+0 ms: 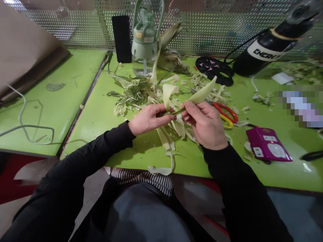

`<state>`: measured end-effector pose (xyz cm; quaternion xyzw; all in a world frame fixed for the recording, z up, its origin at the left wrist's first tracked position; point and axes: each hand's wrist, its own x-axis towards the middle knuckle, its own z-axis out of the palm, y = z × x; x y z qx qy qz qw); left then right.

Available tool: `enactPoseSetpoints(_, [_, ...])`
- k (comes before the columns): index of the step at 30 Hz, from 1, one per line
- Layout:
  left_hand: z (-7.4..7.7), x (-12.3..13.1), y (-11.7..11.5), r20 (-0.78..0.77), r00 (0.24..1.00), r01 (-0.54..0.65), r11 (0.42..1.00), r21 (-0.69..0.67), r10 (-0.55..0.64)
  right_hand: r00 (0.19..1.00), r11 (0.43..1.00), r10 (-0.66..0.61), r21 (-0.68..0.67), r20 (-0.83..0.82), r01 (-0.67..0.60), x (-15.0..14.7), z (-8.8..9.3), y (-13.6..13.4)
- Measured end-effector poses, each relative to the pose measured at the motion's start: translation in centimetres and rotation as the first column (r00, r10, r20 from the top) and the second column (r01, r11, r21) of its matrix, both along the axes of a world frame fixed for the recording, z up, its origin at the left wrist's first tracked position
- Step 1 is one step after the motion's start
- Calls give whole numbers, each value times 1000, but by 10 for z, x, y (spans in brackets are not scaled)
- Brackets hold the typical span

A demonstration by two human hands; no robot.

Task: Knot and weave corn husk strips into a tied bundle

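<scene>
Both hands meet above the green table (pixel 101 117) and pinch pale leaf strips. My left hand (pixel 148 118) is closed on a curled, cream-coloured leaf strip (pixel 168 94) that bends upward from its fingers. My right hand (pixel 205 124) is closed on a longer, pointed leaf strip (pixel 203 94) that slants up to the right. The two strips meet between my fingertips at a thin green stem. More cut strips (pixel 166 137) lie on the table right under my hands.
A pile of leaf scraps (pixel 136 95) lies behind my hands. Red and yellow scissors (pixel 227 114) rest to the right, near a magenta device (pixel 267 144). A green water bottle (pixel 144 40), a black box (pixel 122 37) and a black bottle (pixel 270 47) stand at the back.
</scene>
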<state>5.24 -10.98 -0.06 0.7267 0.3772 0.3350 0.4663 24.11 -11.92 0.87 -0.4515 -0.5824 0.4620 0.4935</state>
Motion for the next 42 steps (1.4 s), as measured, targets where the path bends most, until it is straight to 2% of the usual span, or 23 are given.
enactPoseSetpoints(5, [5,5,-4,-22,1000,17,993,-118,-20,978,991,134,-11,157,-134,1,-1,5])
enactPoseSetpoints(8, [12,9,-11,76,995,85,957,-276,-66,986,990,140,-11,86,-139,-3,-2,4])
enactPoseSetpoints(12, [15,11,-15,291,957,172,816,-552,-5,974,975,169,-119,-154,-188,-8,-6,3])
enactPoseSetpoints(14, [12,10,-14,345,939,227,731,-644,12,970,973,149,-145,-191,-178,-10,-6,2])
enactPoseSetpoints(17, [6,7,-9,392,920,308,629,-714,-6,975,966,142,-191,-173,-175,-12,-7,0])
enactPoseSetpoints(21, [0,5,-7,412,910,362,576,-733,-47,980,957,140,-233,-143,-171,-16,-7,-5])
enactPoseSetpoints(26, [-3,7,-11,417,902,400,574,-715,-109,989,963,147,-224,-23,-148,-17,-10,-4])
enactPoseSetpoints(29, [-1,9,-12,438,899,336,635,-696,4,988,984,130,-133,81,-118,-12,-9,2])
enactPoseSetpoints(31, [2,11,-11,478,867,262,686,-679,142,981,999,-9,45,193,0,-8,-7,5])
enactPoseSetpoints(33, [4,12,-9,517,819,195,727,-658,249,934,950,-225,275,279,146,-7,-4,4])
enactPoseSetpoints(34, [4,12,-8,531,800,166,747,-643,280,905,919,-287,357,313,168,-7,-2,3])
enactPoseSetpoints(36, [3,14,-7,542,783,110,788,-605,306,876,913,-251,401,412,73,-11,0,-3])
enactPoseSetpoints(39, [-1,17,-7,530,787,37,834,-551,315,830,940,-93,323,551,-109,-17,0,-11])
enactPoseSetpoints(42, [-4,17,-8,513,816,29,866,-500,269,823,948,-65,293,564,-126,-19,2,-14])
